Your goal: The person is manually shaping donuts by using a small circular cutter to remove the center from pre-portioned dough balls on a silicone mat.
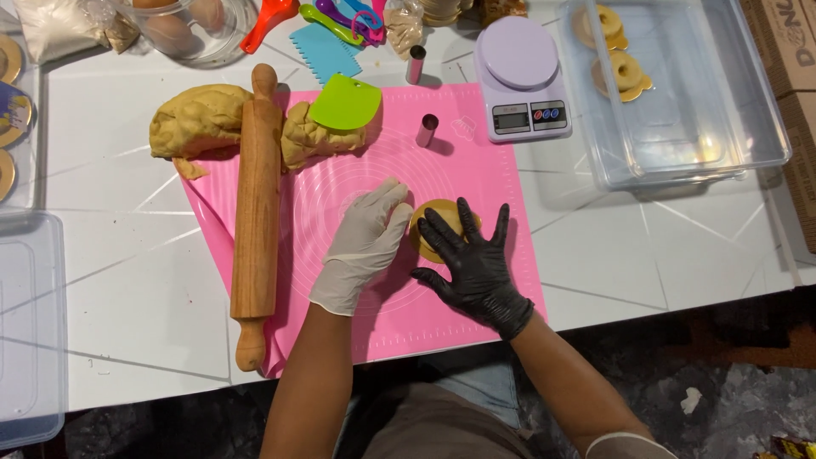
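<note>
Pink mat (476, 170) on white table (127, 212) — left hand (365, 242), right hand (472, 268) spread flat on dough disc (438, 223).

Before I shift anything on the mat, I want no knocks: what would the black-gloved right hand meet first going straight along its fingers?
The right hand already covers the dough disc; beyond it, probably the small metal cutter.

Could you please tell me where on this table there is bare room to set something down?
Bare tabletop lies left of the rolling pin, and more between the pink mat and the clear bin. The back edge is crowded: dough, scale, spoons. Both hands, left hand and right hand, fill the mat's middle.
</note>
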